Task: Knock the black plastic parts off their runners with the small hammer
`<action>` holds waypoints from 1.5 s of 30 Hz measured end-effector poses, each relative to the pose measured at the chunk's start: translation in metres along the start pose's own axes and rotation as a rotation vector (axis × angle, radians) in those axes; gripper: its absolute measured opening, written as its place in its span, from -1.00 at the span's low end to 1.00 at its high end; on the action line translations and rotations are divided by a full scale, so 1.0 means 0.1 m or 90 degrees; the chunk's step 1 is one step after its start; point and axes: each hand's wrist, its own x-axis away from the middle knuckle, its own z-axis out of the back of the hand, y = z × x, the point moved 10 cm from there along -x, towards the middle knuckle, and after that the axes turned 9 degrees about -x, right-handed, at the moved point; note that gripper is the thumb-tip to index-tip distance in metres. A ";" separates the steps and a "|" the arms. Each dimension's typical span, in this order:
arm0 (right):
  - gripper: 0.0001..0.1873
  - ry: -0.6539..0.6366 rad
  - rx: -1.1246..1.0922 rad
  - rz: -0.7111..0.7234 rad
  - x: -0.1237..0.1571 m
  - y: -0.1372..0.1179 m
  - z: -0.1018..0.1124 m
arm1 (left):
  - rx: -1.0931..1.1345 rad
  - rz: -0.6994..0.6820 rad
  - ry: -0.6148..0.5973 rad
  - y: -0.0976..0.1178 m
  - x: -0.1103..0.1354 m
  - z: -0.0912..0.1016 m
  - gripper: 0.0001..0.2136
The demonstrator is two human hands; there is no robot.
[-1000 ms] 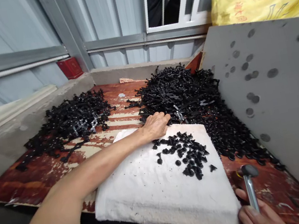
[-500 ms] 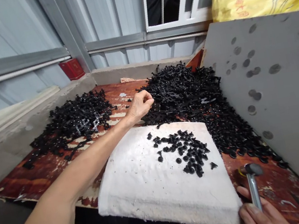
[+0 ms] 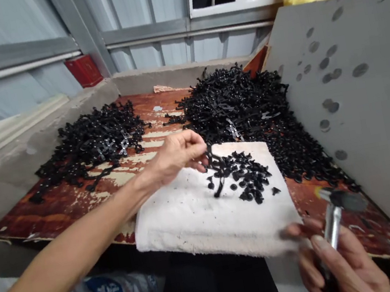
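Observation:
My left hand (image 3: 177, 155) is above the far left part of a folded white cloth (image 3: 182, 223), pinching a thin black jointed piece (image 3: 219, 188) that dangles from its fingertips. Small black studs with round heads (image 3: 251, 174) lie scattered on the cloth, just right of the dangling piece. At the lower right, beyond the cloth's edge, my right hand (image 3: 345, 260) grips a small hammer (image 3: 333, 227) by its metal handle. The hammer's dark head points up and is blurred, as are some of the fingers.
A big heap of black jointed pieces (image 3: 228, 100) covers the back right of the worn red board (image 3: 150, 106), with more studs along its right side. A smaller heap (image 3: 103, 137) lies left. A grey panel (image 3: 368, 100) stands at right, and a red box (image 3: 83, 71) sits in the corner.
My left hand has come back from the right heap towards the cloth, now with a black jointed piece hanging from it. The hammer hand has shifted slightly, and the view has tilted down.

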 end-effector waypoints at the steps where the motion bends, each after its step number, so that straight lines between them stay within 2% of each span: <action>1: -0.62 -0.016 0.010 0.012 0.00 -0.03 -0.08 | -0.001 0.029 -0.053 -0.05 0.13 -0.17 -0.90; 4: -0.63 -0.108 0.011 0.002 0.01 -0.01 -0.38 | -0.016 0.096 -0.151 -0.19 0.45 -0.52 -0.90; 6: -0.65 -0.156 0.015 -0.042 0.07 0.10 -0.55 | -0.012 0.122 -0.160 -0.28 0.58 -0.60 -0.89; 9: -0.69 -0.176 0.026 -0.089 0.17 0.28 -0.67 | 0.057 0.146 -0.105 -0.42 0.69 -0.51 -0.86; 13: -0.63 -0.194 0.029 -0.079 0.23 0.37 -0.76 | 0.147 0.232 -0.032 -0.68 0.89 -0.40 -0.70; 15: -0.61 -0.205 0.039 -0.071 0.23 0.39 -0.79 | 0.155 0.279 -0.044 -0.77 1.01 -0.45 -0.65; 18: -0.67 -0.225 0.051 -0.066 0.26 0.43 -0.83 | 0.131 0.294 -0.070 -0.82 1.11 -0.55 -0.65; 21: -0.69 -0.231 0.046 -0.080 0.31 0.49 -0.86 | 0.121 0.276 -0.056 -0.82 1.08 -0.54 -0.67; 25: -0.64 -0.217 0.054 -0.104 0.35 0.52 -0.82 | 0.087 0.280 -0.037 -0.83 0.91 -0.41 -0.76; 29: -0.65 -0.109 0.026 -0.065 0.30 0.43 -0.61 | 0.000 0.325 -0.063 -0.82 0.73 -0.30 -0.78; 32: -0.65 -0.068 0.003 -0.064 0.29 0.42 -0.52 | -0.039 0.352 -0.077 -0.83 0.64 -0.29 -0.77; 36: -0.66 -0.054 0.016 -0.074 0.26 0.46 -0.42 | -0.043 0.350 -0.073 -0.86 0.56 -0.30 -0.74; 40: -0.67 -0.077 0.045 -0.077 0.23 0.48 -0.39 | -0.041 0.360 -0.077 -0.93 0.55 -0.31 -0.74; 45: -0.70 -0.043 0.031 -0.077 0.23 0.46 -0.36 | -0.038 0.366 -0.071 -0.96 0.54 -0.30 -0.75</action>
